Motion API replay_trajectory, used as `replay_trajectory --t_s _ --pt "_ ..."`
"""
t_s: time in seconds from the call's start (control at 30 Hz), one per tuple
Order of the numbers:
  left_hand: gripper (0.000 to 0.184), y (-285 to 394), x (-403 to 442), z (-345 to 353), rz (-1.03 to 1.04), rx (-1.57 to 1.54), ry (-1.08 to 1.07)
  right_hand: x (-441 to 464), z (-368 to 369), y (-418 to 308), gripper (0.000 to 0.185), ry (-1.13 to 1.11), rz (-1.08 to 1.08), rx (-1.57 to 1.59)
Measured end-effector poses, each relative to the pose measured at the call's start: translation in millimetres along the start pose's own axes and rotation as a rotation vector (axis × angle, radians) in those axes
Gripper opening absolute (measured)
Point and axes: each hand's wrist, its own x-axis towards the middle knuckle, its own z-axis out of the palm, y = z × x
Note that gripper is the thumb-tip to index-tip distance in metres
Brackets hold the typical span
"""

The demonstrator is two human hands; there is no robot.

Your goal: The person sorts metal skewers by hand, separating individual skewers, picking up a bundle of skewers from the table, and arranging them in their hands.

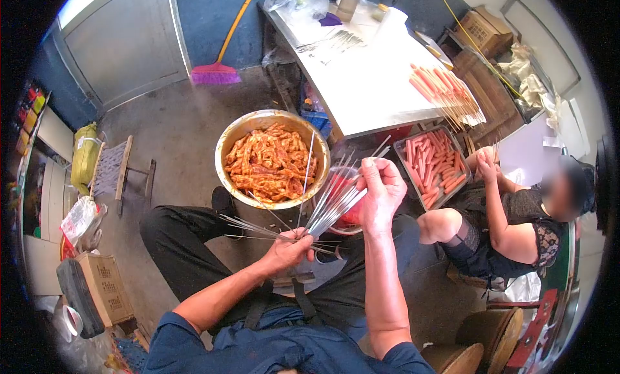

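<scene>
A fanned bundle of flat metal skewers [332,207] is gripped in my left hand [289,251], its fingers wrapped round the lower part. Thin ends stick out past that hand to the left. My right hand [382,192] is closed at the upper right of the bundle, thumb and fingers pinched on skewer ends; how many it holds I cannot tell. Just beyond the bundle stands a large metal bowl [223,153] full of sauce-coated meat strips [268,162]. One long skewer crosses the bowl's right side. Something red, partly hidden, lies behind the skewers.
At right, a seated person [510,225] holds thin sticks beside a tray of sausages [434,164]. Skewered sausages [445,90] and loose skewers [339,41] lie on the white table [361,83]. A broom [216,73] leans at the wall; a low stool [116,167] stands left.
</scene>
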Motion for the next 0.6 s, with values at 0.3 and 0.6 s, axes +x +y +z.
replay_trajectory --t_s 0.3,0.6 --pt "0.023 -2.5 1.4 -6.8 -0.007 -0.158 0.017 8.4 -18.8 -14.9 0.009 0.212 -0.139 0.122" --pt "0.026 0.1 1.4 -8.5 0.026 -0.201 0.061 -2.2 -46.3 -5.7 0.007 0.220 0.002 0.344"
